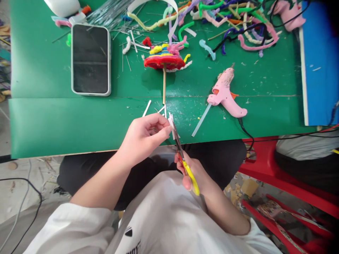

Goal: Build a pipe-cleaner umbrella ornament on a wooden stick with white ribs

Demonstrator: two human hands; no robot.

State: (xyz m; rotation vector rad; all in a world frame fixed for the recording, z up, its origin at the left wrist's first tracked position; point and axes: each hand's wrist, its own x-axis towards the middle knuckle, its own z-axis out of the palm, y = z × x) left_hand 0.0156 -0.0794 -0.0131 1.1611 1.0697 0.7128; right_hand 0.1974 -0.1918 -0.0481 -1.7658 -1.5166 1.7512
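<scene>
My left hand (pixel 144 135) pinches a small strip of white paper (pixel 170 121) between thumb and fingertips, just over the table's front edge. In my right hand (pixel 194 171) are scissors (pixel 190 176) with yellow and red handles. Their blades point away from me and lie against the paper strip; whether they are fully closed on it I cannot tell. Cut white paper strips (pixel 147 108) lie just past my left hand. Beyond them rests a red, yellow and blue pipe-cleaner piece (pixel 164 60) on a wooden stick (pixel 164 84), the stick's end toward me.
A pink glue gun (pixel 226 95) with a glue stick lies at right, its cord running off the front edge. A phone (pixel 91 60) lies at left. Several coloured pipe cleaners (pixel 238 21) and thin wires (pixel 111 16) are heaped at the back. A blue board (pixel 320 63) borders the right side.
</scene>
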